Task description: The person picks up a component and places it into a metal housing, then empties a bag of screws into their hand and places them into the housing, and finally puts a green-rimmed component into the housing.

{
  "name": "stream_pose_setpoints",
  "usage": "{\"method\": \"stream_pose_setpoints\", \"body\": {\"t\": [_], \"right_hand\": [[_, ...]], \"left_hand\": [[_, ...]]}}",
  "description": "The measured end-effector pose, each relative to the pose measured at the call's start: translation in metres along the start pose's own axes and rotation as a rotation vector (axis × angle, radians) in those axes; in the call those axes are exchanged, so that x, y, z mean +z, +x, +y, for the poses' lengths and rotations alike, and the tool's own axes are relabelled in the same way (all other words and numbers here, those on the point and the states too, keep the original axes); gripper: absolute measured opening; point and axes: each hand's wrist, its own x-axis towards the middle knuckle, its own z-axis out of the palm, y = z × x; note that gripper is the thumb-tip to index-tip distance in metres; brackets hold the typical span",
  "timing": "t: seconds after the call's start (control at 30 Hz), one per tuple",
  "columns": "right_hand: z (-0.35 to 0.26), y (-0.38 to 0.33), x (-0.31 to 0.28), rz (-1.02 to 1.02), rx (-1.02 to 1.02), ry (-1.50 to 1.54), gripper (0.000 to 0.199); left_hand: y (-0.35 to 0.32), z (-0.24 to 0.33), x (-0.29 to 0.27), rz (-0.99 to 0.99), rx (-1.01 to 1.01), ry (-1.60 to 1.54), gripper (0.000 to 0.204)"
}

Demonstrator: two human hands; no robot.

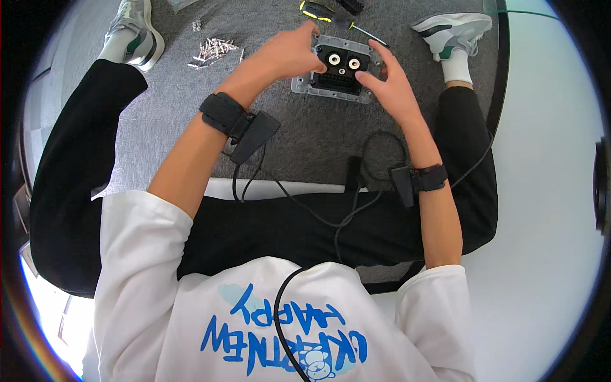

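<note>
A black connector block (pixel 340 80) with two round metal-ringed sockets sits in a grey metal frame with holes along its edge (pixel 304 85). It rests on the dark grey mat between my hands. My left hand (pixel 293 54) grips the block's left side, thumb on the black face and fingers at the far corner. From the right, my right hand (pixel 396 86) curves around it, thumb on the face and forefinger at the far right corner. The undersides of both block and frame are hidden.
Several loose screws (pixel 216 49) lie in a pile on the mat to the left. Beyond the block are a yellow-and-black tool handle (pixel 316 11) and a thin-shafted screwdriver (pixel 365 32). Black cables (pixel 344 223) run from my wrist bands across my lap. My shoes flank the work area.
</note>
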Motion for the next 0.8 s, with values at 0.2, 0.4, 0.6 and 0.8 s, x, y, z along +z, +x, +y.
{"method": "stream_pose_setpoints", "body": {"t": [0.2,0.4,0.6,0.8], "right_hand": [[0.016,0.015,0.02,0.014,0.086,0.156,0.069],[0.03,0.02,0.019,0.001,0.086,0.227,0.067],[0.041,0.023,0.015,0.01,0.094,0.244,0.064],[0.015,0.02,0.008,-0.024,0.152,0.285,0.06]], "left_hand": [[0.013,-0.014,0.011,-0.003,-0.032,0.03,0.081],[0.01,-0.012,-0.025,-0.119,0.024,0.112,0.075],[0.0,-0.051,-0.093,-0.253,-0.238,0.078,0.041],[-0.001,-0.084,-0.044,-0.249,-0.486,0.311,0.038]]}}
